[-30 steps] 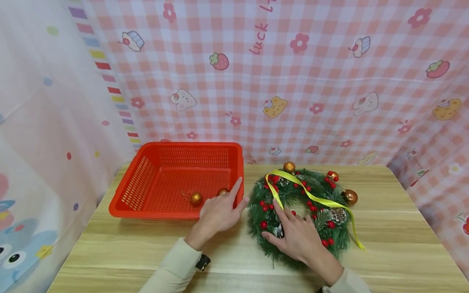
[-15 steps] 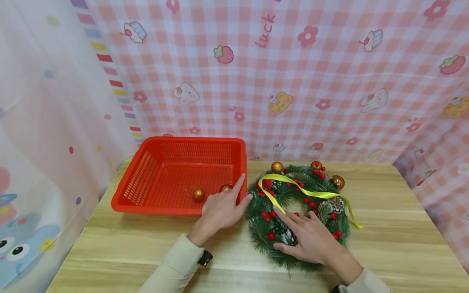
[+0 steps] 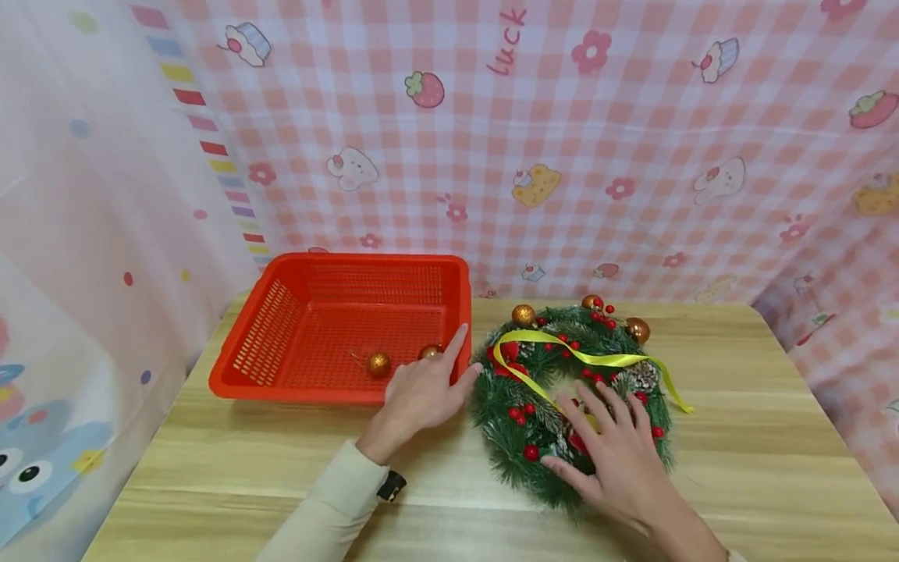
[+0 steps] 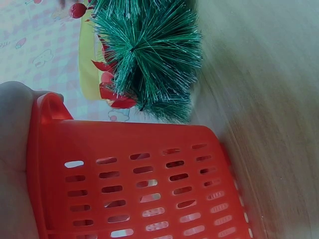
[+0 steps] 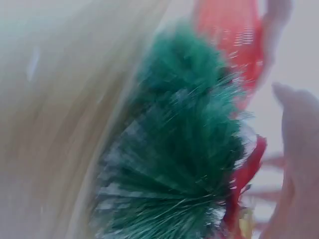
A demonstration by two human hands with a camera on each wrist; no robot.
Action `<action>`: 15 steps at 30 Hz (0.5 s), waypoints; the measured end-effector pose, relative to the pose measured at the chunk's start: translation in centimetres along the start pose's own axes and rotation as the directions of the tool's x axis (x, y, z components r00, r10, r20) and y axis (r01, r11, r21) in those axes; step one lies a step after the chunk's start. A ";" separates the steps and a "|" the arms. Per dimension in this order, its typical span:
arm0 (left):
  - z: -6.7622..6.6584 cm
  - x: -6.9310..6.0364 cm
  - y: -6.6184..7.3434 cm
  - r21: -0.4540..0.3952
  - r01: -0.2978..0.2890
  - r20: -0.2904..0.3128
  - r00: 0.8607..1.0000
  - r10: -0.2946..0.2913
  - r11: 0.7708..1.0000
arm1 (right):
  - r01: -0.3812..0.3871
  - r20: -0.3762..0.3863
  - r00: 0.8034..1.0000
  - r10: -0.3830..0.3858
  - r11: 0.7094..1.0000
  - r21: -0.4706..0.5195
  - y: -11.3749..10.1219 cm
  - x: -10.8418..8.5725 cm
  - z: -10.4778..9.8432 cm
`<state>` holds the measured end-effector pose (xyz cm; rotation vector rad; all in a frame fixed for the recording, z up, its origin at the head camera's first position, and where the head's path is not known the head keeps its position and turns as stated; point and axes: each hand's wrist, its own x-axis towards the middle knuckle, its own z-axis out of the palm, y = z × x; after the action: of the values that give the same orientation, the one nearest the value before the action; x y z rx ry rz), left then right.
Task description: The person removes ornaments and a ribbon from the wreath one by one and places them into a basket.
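A green wreath (image 3: pixel 516 445) with red berries, pinecones and several orange-gold balls lies on the table. A yellow ribbon (image 3: pixel 604 360) runs across its upper part. My right hand (image 3: pixel 621 460) is over the wreath's lower right, fingers spread; whether it touches the wreath cannot be told. My left hand (image 3: pixel 421 394) rests at the near right corner of the red basket (image 3: pixel 281 393), index finger straight along the rim and thumb outside it. Inside the basket lie two orange-gold balls, one (image 3: pixel 378 364) in plain view, the other (image 3: pixel 430 352) partly behind the left hand.
The wooden table (image 3: pixel 758 437) carries the basket on the left and the wreath on the right. A pink checked cloth (image 3: pixel 477 156) hangs behind the table, and a white patterned cloth (image 3: pixel 91 234) hangs on the left.
My right hand has moved right, off the ribbon's near end, and its fingers have spread. The wreath has turned somewhat, with its outer balls shifted left. The left hand stays at the basket.
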<state>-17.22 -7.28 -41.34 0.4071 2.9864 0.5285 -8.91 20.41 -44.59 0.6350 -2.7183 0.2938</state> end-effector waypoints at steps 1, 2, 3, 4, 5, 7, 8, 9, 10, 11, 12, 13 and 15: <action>-0.1 0.0 0.0 0.005 0.002 -0.001 1.000 -0.002 1.000 | -0.083 -0.011 0.996 0.083 0.996 0.042 -0.2 0.0 -0.3; -0.1 0.0 0.0 0.007 0.004 -0.004 1.000 -0.004 1.000 | -0.169 -0.017 0.985 0.171 0.982 0.089 -0.3 0.0 -0.5; -0.1 0.0 -0.1 0.010 0.006 -0.006 1.000 -0.006 1.000 | -0.255 -0.011 0.966 0.259 0.957 0.135 -0.4 0.0 -0.8; -0.1 0.0 -0.1 0.011 0.010 -0.008 1.000 -0.010 1.000 | -0.331 -0.004 0.942 0.337 0.928 0.174 -0.4 0.0 -0.9; -0.1 -0.1 -0.2 0.012 0.012 -0.008 1.000 -0.012 1.000 | -0.399 0.008 0.914 0.406 0.894 0.202 -0.4 0.1 -1.0; -0.1 -0.1 -0.2 0.012 0.014 -0.005 1.000 -0.014 1.000 | -0.514 0.047 0.853 0.519 0.822 0.244 -0.4 0.3 -1.1; -0.1 0.0 -0.2 0.010 0.013 -0.004 1.000 -0.012 1.000 | -0.558 0.067 0.825 0.561 0.791 0.253 -0.4 0.5 -1.0; 0.0 0.0 -0.2 0.008 0.010 -0.005 1.000 -0.010 1.000 | -0.594 0.087 0.800 0.594 0.762 0.259 -0.4 0.6 -1.0; 0.0 0.0 -0.2 0.005 0.008 -0.006 1.000 -0.008 1.000 | -0.620 0.097 0.779 0.620 0.738 0.267 -0.3 0.8 -0.9; 0.0 0.0 -0.1 0.005 0.005 -0.007 1.000 -0.005 1.000 | -0.642 0.102 0.760 0.642 0.716 0.275 -0.3 1.0 -0.7; 0.1 0.0 -0.1 0.005 0.002 -0.009 1.000 -0.002 1.000 | -0.659 0.103 0.744 0.661 0.698 0.282 -0.3 1.1 -0.6; 0.1 0.1 0.0 0.004 -0.001 -0.011 1.000 0.001 1.000 | -0.672 0.102 0.731 0.675 0.685 0.282 -0.2 1.3 -0.4; 0.2 0.1 0.1 -0.002 -0.007 -0.013 1.000 0.007 1.000 | -0.691 0.096 0.712 0.696 0.669 0.273 0.0 1.4 -0.1</action>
<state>-17.23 -7.09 -41.49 0.4150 2.9981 0.5365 -10.07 19.91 -43.97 -0.4022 -2.7995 0.8897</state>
